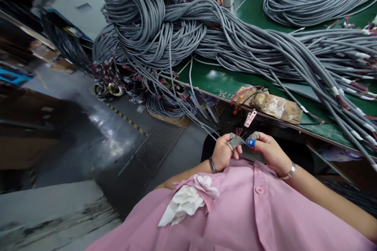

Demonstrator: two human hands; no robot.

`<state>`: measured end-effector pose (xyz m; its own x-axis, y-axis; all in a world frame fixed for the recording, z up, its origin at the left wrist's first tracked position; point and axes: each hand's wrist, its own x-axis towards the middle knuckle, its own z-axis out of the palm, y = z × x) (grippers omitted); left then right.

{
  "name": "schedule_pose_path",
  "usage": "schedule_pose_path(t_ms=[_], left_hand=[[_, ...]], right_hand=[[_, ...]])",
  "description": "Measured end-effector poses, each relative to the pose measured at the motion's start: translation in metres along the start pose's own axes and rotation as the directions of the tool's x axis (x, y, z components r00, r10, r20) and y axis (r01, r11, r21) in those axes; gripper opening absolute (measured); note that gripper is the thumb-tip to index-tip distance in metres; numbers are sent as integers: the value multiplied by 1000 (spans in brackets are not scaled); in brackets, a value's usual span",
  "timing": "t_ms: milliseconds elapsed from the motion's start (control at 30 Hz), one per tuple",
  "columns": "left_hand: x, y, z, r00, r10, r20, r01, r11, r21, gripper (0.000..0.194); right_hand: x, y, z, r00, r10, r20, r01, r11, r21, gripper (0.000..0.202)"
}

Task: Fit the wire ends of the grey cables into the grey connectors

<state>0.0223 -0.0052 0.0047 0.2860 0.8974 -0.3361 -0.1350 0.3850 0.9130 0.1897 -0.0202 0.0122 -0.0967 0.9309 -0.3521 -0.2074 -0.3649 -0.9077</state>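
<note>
Close to my chest, my left hand (225, 151) is closed around the end of a grey cable (206, 128). Thin coloured wires (238, 131), red and green among them, fan out above its thumb. My right hand (272, 153) is closed in a pinch just beside them; what lies between its fingertips is too small to make out. Grey covers wrap the thumb and a finger of my left hand and a finger of my right. Blue tape (251, 143) circles the right thumb. The held cable runs up and left toward the bench.
Large coils of grey cable (138, 19) and long bundles lie across the green bench (212, 76). At its front edge sits a wooden block (273, 106) with a soiled top, a pink tag (250, 118) hanging beside it. A light grey box (81, 10) stands at the left.
</note>
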Motion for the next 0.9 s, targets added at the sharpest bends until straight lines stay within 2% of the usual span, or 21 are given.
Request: schedule_pose_path(t_ms=[100,233,300,433,600,900], left_hand=[[0,3,-3,999,-28,20,27,999,32,35],[-1,7,-6,986,-110,125,99,991,90,36],[-2,8,-5,976,-130,174,110,987,120,38],[-4,13,-3,964,-160,214,120,975,187,38],[-5,15,-2,950,-197,244,137,961,242,38],[-3,7,-4,946,-232,228,174,952,250,39]], right_hand=[[0,-2,-6,998,53,37,-54,998,33,14],[4,-13,-13,996,66,66,-72,993,93,25],[7,-19,-14,991,55,123,-61,997,46,31],[13,-24,-10,976,55,212,-40,997,-71,23],[19,-22,-5,978,41,205,-7,986,-166,19],[16,-19,3,982,-13,190,32,995,-100,25]])
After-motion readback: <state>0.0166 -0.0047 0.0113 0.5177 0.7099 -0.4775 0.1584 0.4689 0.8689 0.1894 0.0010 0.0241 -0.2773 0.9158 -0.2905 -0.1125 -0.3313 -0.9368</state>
